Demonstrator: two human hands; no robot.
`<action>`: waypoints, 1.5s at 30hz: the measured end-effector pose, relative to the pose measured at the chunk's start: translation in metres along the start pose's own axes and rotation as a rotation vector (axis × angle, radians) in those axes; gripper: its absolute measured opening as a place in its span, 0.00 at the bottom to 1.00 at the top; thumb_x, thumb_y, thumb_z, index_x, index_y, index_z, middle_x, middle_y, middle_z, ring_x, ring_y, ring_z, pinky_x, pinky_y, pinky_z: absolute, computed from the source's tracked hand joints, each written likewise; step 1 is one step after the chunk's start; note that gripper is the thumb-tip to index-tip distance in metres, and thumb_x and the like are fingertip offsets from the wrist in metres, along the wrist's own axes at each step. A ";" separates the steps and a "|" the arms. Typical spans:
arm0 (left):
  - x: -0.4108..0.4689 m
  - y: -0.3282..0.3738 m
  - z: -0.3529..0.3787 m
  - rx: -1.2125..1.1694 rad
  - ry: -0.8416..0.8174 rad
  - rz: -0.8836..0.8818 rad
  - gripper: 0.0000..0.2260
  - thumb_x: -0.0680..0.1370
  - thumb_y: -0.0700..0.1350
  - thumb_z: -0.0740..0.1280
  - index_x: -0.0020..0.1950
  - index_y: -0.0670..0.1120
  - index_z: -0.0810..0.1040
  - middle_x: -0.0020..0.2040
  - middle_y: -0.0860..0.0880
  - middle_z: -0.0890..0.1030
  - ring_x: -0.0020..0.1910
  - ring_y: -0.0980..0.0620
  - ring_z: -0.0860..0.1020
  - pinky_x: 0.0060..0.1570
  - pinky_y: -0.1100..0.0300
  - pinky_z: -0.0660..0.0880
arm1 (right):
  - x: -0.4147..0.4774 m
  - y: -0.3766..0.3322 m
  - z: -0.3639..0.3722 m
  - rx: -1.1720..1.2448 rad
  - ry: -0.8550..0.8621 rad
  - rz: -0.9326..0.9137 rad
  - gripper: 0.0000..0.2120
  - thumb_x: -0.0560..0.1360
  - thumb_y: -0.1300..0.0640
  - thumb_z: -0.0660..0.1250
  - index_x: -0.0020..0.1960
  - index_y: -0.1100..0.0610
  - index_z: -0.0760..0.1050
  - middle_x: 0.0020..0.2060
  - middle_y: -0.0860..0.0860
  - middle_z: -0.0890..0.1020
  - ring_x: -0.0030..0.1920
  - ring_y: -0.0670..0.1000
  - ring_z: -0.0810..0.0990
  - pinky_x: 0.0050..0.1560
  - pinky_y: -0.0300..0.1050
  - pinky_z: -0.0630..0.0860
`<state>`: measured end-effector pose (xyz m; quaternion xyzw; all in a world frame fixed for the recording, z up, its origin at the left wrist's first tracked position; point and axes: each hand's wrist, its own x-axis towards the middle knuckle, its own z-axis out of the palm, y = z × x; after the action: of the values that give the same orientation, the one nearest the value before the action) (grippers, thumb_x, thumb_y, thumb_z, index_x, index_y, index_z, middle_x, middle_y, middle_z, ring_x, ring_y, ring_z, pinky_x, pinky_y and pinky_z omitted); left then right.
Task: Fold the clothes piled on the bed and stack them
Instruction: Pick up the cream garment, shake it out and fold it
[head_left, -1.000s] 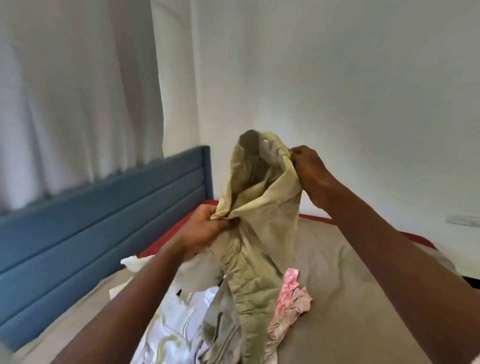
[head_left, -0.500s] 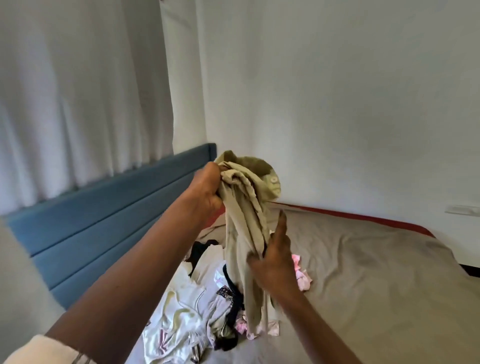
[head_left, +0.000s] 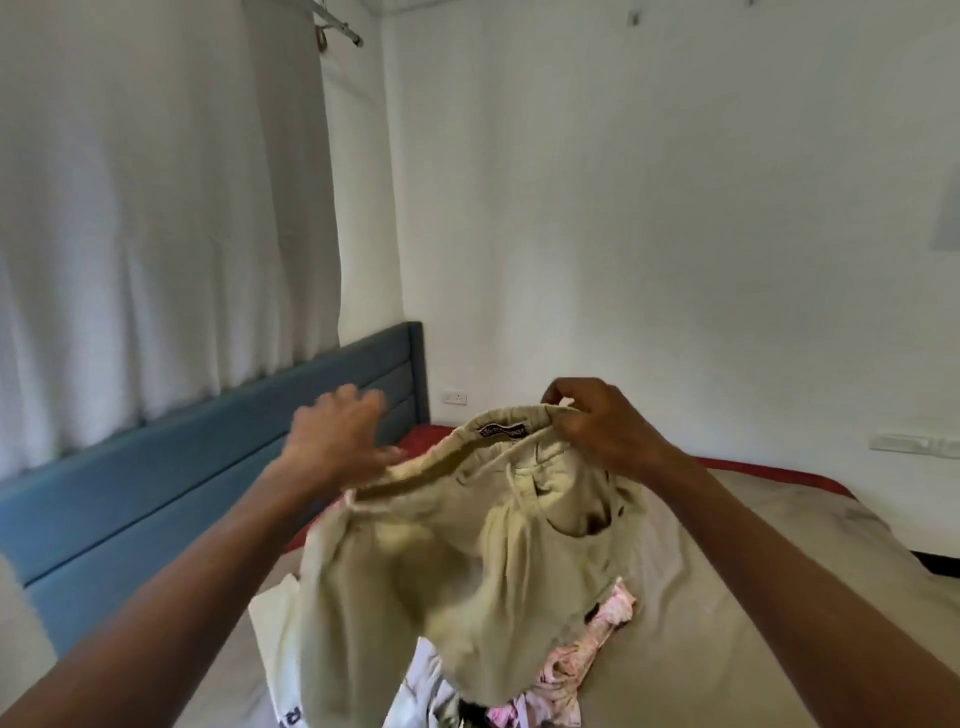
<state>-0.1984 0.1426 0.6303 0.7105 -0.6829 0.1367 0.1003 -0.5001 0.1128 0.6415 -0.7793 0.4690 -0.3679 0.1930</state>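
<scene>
Beige trousers (head_left: 467, 561) hang in front of me, waistband up, with a dark label at its middle. My right hand (head_left: 602, 431) pinches the waistband at its right end. At the band's left end is my left hand (head_left: 337, 436), blurred, its fingers spread; whether it touches the cloth I cannot tell. Under the trousers lies the pile on the bed (head_left: 727, 597): a pink patterned garment (head_left: 587, 654), a white garment (head_left: 280, 623) and a bit of dark cloth. The trousers hide most of the pile.
A blue padded headboard (head_left: 156, 493) runs along the left, under a white curtain (head_left: 156, 208). White walls close the far side and right, with a socket (head_left: 454, 398) low down. Grey sheet stretches to the right of the pile.
The trousers were bunched in my left hand; now they hang wide by the waistband. My right hand rose from the legs to the band. My left hand has let go and spread its fingers.
</scene>
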 end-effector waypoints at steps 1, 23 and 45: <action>-0.007 0.009 0.005 -0.247 -0.055 0.145 0.22 0.76 0.60 0.72 0.67 0.55 0.74 0.65 0.53 0.77 0.61 0.53 0.77 0.62 0.51 0.76 | 0.008 -0.012 -0.002 -0.015 -0.018 -0.030 0.09 0.75 0.60 0.67 0.39 0.49 0.79 0.34 0.45 0.81 0.33 0.42 0.75 0.38 0.40 0.70; 0.060 -0.018 0.048 -0.007 0.587 0.811 0.27 0.81 0.69 0.58 0.67 0.49 0.76 0.54 0.45 0.76 0.40 0.49 0.77 0.28 0.56 0.76 | 0.044 -0.047 -0.044 -0.315 -0.056 -0.275 0.10 0.77 0.50 0.72 0.55 0.41 0.74 0.52 0.45 0.80 0.56 0.49 0.80 0.56 0.53 0.79; 0.118 -0.070 -0.032 0.346 0.537 0.996 0.21 0.76 0.53 0.75 0.65 0.49 0.72 0.54 0.43 0.80 0.35 0.45 0.80 0.27 0.56 0.75 | 0.031 0.019 -0.046 -0.858 0.149 -0.481 0.21 0.80 0.54 0.70 0.71 0.46 0.71 0.48 0.50 0.84 0.44 0.58 0.82 0.41 0.52 0.77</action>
<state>-0.1266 0.0454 0.7021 0.2510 -0.8526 0.4519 0.0759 -0.5371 0.0787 0.6717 -0.8462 0.3975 -0.2306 -0.2698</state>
